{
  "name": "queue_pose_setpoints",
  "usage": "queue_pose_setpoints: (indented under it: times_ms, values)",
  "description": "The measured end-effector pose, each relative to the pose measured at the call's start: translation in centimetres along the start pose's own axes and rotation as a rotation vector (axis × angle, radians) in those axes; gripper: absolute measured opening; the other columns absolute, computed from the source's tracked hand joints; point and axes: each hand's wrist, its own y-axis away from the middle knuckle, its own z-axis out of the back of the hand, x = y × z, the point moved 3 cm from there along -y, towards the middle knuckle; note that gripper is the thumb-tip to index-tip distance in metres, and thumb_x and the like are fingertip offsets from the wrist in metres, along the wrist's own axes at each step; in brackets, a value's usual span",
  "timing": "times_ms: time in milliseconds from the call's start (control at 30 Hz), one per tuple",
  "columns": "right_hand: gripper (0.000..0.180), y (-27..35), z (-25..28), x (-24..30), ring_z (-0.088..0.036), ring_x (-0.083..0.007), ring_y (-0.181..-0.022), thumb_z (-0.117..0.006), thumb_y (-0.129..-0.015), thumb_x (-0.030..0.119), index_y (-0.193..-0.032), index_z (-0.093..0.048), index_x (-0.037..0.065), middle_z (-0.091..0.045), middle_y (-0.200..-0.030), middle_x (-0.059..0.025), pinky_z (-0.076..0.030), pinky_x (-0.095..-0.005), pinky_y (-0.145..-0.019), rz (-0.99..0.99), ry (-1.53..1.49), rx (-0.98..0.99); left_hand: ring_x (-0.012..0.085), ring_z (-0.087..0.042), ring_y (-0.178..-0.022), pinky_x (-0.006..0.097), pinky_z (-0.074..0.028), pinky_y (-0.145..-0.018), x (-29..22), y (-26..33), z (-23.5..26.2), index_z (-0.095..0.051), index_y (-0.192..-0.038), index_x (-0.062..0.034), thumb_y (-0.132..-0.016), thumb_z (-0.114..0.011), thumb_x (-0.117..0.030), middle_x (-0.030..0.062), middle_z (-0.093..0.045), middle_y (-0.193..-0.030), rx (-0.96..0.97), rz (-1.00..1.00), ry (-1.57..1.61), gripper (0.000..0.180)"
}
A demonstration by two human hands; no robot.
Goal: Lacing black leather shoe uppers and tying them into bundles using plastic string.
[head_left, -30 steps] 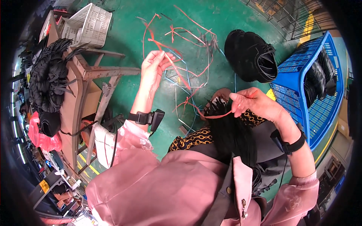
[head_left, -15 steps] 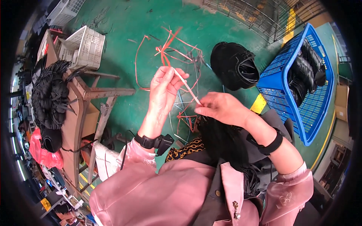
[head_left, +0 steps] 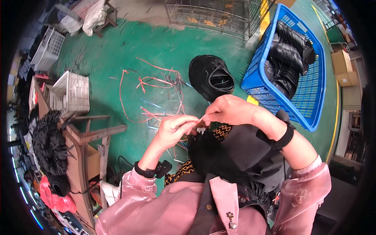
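A thin pale pinkish strip (head_left: 201, 118) shows between my two hands, which almost touch over my lap. One end is pinched by my left hand (head_left: 174, 131), its thumb and fingers closed together. My right hand (head_left: 234, 111) pinches the strip from the other side. Just below them a bundle of long black strands (head_left: 209, 152) lies across my lap on the dark apron. Its upper end is partly hidden by my fingers. Where the strip runs under the fingertips cannot be made out.
Loose red and white strips (head_left: 156, 84) lie tangled on the green floor ahead. Beside them sits a black rounded bundle (head_left: 203, 72). A blue basket (head_left: 270, 88) with black bundles stands right. At left are a wooden table (head_left: 74, 156), black bundles (head_left: 51, 145) and a white crate (head_left: 80, 94).
My left hand has come in to meet the right, and the strip stretched between them now shows only briefly at the fingertips. The view has shifted, with the floor things appearing further left.
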Motion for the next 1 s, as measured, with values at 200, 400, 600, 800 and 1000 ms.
queue_pose_setpoints:
  times_ms: [200, 400, 600, 800, 1000]
  values:
    - [0.025, 2.5, 3.6, -3.7, -0.058, -0.0080, -0.074, -0.059, -0.095, 0.026, -0.105, -0.069, 0.005, -0.065, -0.081, -0.0006, -0.048, -0.0252, -0.062, -0.090, -0.411, 0.047, 0.0037, -0.054, -0.065, 0.022, -0.043, -0.057, -2.9, -5.0, -2.8, -0.070, -0.094, -0.0020, -0.086, -0.066, -0.005, -0.0025, -0.060, -0.072, 0.017, -0.138, -0.095, 0.009]
    - [0.037, 4.3, 4.8, -14.3, -0.062, -0.0123, -0.076, -0.058, -0.092, 0.038, -0.098, -0.067, 0.002, -0.067, -0.085, -0.0038, -0.051, -0.0286, -0.068, -0.381, -0.347, -0.144, 0.0033, -0.053, -0.059, 0.020, -0.040, -0.053, -1.6, -11.2, -3.3, -0.065, -0.090, -0.0023, -0.089, -0.061, -0.007, -0.0011, -0.063, -0.071, -0.340, -0.262, -0.559, 0.006]
    - [0.034, 1.6, -3.5, -22.4, -0.064, -0.0182, -0.094, -0.061, -0.088, 0.033, -0.105, -0.067, 0.003, -0.068, -0.101, -0.0127, -0.051, -0.0349, -0.077, -0.326, -0.352, -0.163, 0.0232, -0.062, -0.058, 0.035, -0.046, -0.053, 2.1, -15.8, -5.7, -0.061, -0.093, -0.0021, -0.091, -0.059, -0.013, 0.0146, -0.062, -0.069, -0.160, -0.153, -0.669, 0.012]
    - [0.030, -4.4, -5.9, -26.1, -0.066, -0.0246, -0.096, -0.060, -0.082, 0.018, -0.109, -0.067, 0.008, -0.068, -0.106, -0.0153, -0.051, -0.0358, -0.081, -0.406, -0.595, -0.003, 0.0372, -0.062, -0.063, 0.045, -0.047, -0.055, 3.2, -19.7, -4.9, -0.059, -0.083, -0.0044, -0.089, -0.059, -0.017, 0.0175, -0.061, -0.063, -0.126, -0.136, -1.095, 0.013]
    - [0.028, -9.8, -14.4, -36.2, -0.061, -0.0184, -0.080, -0.053, -0.091, 0.019, -0.114, -0.062, 0.007, -0.065, -0.092, -0.0067, -0.050, -0.0340, -0.073, -0.673, -0.725, -0.429, 0.0344, -0.064, -0.067, 0.042, -0.048, -0.058, 2.7, -21.5, -3.1, -0.062, -0.086, -0.0083, -0.087, -0.061, -0.018, 0.0145, -0.062, -0.068, -0.072, 0.020, -1.015, 0.010]
